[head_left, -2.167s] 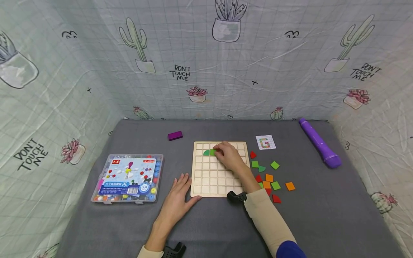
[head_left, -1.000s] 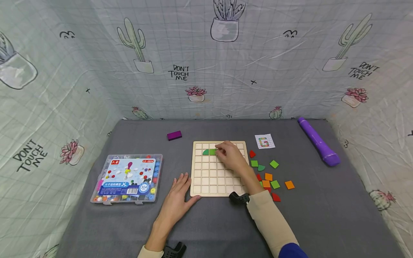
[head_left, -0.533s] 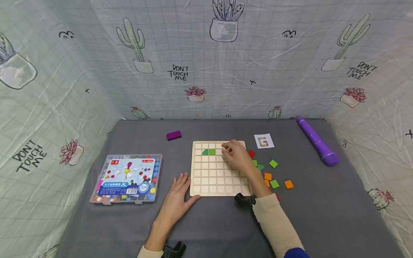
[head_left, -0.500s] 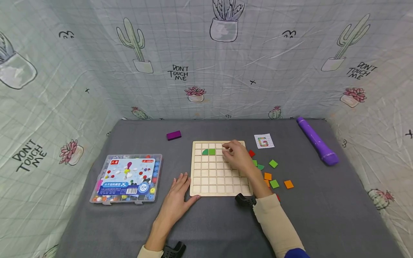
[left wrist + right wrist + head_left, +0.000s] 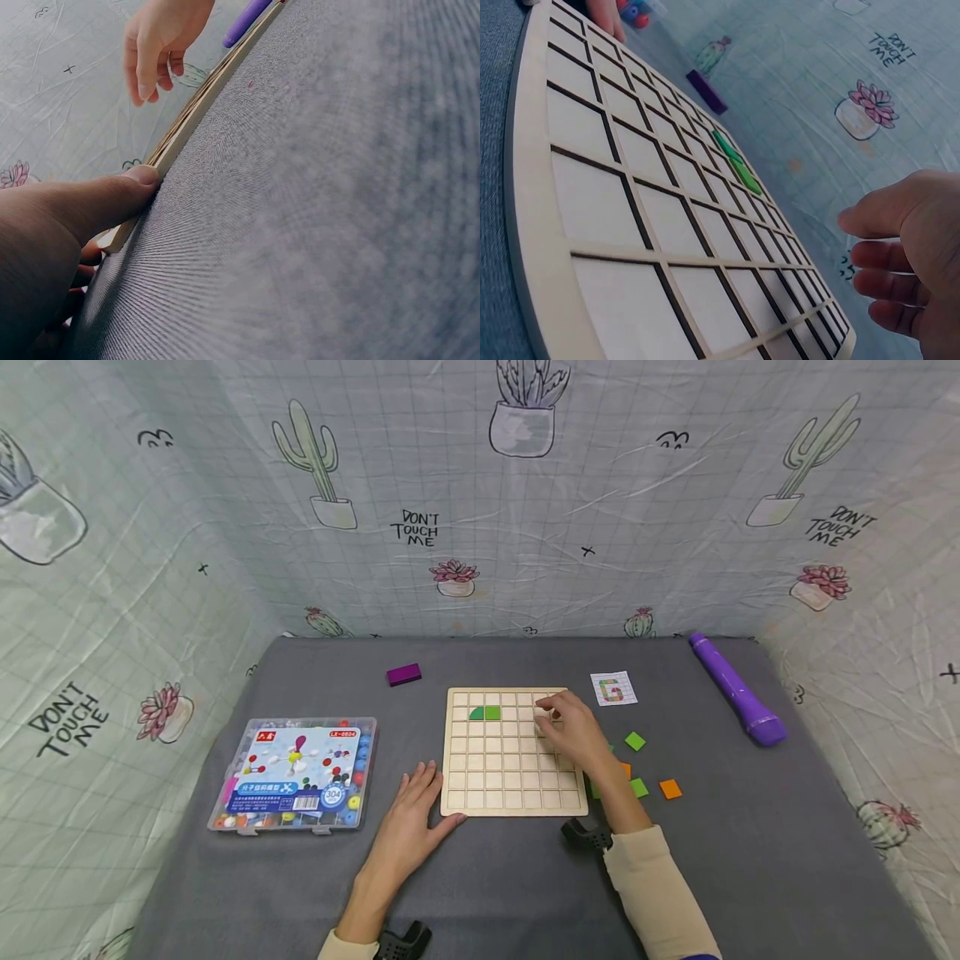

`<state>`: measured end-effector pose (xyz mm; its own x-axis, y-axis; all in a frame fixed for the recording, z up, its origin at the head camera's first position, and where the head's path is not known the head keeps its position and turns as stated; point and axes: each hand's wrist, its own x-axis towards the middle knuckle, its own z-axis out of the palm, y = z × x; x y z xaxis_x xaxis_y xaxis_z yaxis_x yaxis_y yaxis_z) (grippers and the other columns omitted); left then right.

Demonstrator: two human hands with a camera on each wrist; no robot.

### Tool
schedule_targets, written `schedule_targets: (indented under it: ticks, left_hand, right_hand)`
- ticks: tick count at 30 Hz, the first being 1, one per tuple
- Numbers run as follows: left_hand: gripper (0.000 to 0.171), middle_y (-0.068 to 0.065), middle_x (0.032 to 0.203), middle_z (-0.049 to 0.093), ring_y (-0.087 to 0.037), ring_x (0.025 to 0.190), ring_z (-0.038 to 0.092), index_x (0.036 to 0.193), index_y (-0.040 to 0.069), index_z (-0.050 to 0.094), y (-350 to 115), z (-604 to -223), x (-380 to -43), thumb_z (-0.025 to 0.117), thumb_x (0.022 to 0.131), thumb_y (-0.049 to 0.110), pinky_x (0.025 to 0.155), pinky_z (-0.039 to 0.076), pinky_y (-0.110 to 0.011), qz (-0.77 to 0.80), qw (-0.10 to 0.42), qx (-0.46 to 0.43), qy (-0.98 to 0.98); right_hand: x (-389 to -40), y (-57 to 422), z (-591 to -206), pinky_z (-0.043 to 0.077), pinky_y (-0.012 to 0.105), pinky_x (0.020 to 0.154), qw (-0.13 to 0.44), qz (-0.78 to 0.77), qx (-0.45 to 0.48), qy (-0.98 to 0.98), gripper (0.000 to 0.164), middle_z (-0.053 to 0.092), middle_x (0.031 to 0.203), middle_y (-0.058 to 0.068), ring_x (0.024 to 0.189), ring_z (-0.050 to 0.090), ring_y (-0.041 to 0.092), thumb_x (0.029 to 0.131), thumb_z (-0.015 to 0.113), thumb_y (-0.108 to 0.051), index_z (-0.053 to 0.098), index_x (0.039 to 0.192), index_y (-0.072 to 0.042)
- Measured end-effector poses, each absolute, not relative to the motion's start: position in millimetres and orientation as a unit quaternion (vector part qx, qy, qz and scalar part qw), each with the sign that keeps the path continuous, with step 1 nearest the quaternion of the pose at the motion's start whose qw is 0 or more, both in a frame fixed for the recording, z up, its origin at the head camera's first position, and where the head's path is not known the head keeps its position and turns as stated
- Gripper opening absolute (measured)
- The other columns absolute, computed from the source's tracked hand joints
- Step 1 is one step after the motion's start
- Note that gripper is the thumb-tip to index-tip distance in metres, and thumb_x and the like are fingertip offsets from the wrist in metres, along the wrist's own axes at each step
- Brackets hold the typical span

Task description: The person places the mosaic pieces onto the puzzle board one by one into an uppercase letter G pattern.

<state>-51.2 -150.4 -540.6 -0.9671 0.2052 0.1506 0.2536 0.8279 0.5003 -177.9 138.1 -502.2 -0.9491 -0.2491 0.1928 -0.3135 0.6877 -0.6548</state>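
Note:
A wooden grid board [image 5: 486,777] lies on the grey cloth. A dark green quarter-round tile [image 5: 477,714] and a light green square tile [image 5: 492,713] sit side by side in neighbouring cells of its second row. My left hand [image 5: 408,827] rests at the board's near left corner, fingers straight on the cloth along its left side. In the left wrist view the thumb [image 5: 120,196] presses the front edge. My right hand [image 5: 573,731] is over the board's right side, its fingers loosely bent; the right wrist view shows nothing between thumb and fingers.
Right of the board lie loose tiles, including a green square [image 5: 635,741] and an orange square [image 5: 671,789], some hidden by my right arm. Behind them is a pattern card [image 5: 613,689], and farther right a purple stick [image 5: 738,689]. At left are a box of colourful balls [image 5: 296,777] and a purple block [image 5: 403,675].
My right hand has moved right, from the light green square tile to the board's right side, leaving that tile in its cell. The left hand has stayed in place.

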Motion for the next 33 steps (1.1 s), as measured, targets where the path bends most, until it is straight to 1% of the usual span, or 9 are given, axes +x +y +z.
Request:
schedule_targets:
  ticks: [4, 12, 19, 28, 33]
  left_hand:
    - [0.077, -0.02, 0.154, 0.046, -0.036, 0.146, 0.04, 0.141, -0.001, 0.055, -150, -541, -52, 0.077, 0.085, 0.045, 0.126, 0.027, -0.053, -0.266, 0.047, -0.121, -0.955]
    - [0.077, -0.02, 0.153, 0.047, -0.036, 0.146, 0.04, 0.141, -0.001, 0.055, -150, -543, -52, 0.078, 0.085, 0.045, 0.125, 0.028, -0.053, -0.265, 0.054, -0.124, -0.955]
    - [0.078, -0.02, 0.152, 0.048, -0.036, 0.145, 0.042, 0.141, -0.001, 0.056, -151, -545, -52, 0.078, 0.083, 0.046, 0.124, 0.03, -0.054, -0.262, 0.064, -0.126, -0.955]
    - [0.077, -0.02, 0.153, 0.047, -0.036, 0.147, 0.04, 0.142, 0.0, 0.055, -151, -543, -53, 0.077, 0.085, 0.046, 0.125, 0.028, -0.053, -0.266, 0.05, -0.123, -0.955]
    - [0.076, -0.019, 0.153, 0.048, -0.035, 0.146, 0.04, 0.142, 0.0, 0.055, -151, -543, -52, 0.078, 0.085, 0.045, 0.125, 0.028, -0.053, -0.265, 0.049, -0.123, -0.955]
  right_hand:
    - [-175, 145, -504, 0.057, 0.044, 0.083, 0.04, 0.364, 0.144, -0.919, 0.028, 0.064, 0.115, 0.011, 0.097, 0.062, 0.027, 0.097, 0.065, -0.017, 0.069, 0.121, -0.003]
    - [-168, 160, -505, 0.052, 0.039, 0.076, 0.04, 0.355, 0.128, -0.925, 0.032, 0.063, 0.115, 0.012, 0.094, 0.057, 0.026, 0.097, 0.066, -0.02, 0.068, 0.124, -0.003]
    - [-160, 177, -503, 0.053, 0.042, 0.08, 0.046, 0.35, 0.11, -0.929, 0.033, 0.063, 0.116, 0.014, 0.095, 0.058, 0.029, 0.096, 0.068, -0.018, 0.067, 0.124, -0.002]
    - [-143, 205, -508, 0.053, 0.047, 0.085, 0.057, 0.35, 0.075, -0.932, 0.033, 0.062, 0.117, 0.015, 0.1, 0.059, 0.031, 0.094, 0.068, -0.015, 0.067, 0.125, -0.002]
    - [-133, 217, -511, 0.051, 0.044, 0.081, 0.073, 0.339, 0.067, -0.935, 0.032, 0.063, 0.114, 0.014, 0.098, 0.058, 0.03, 0.093, 0.07, -0.014, 0.068, 0.123, -0.003]
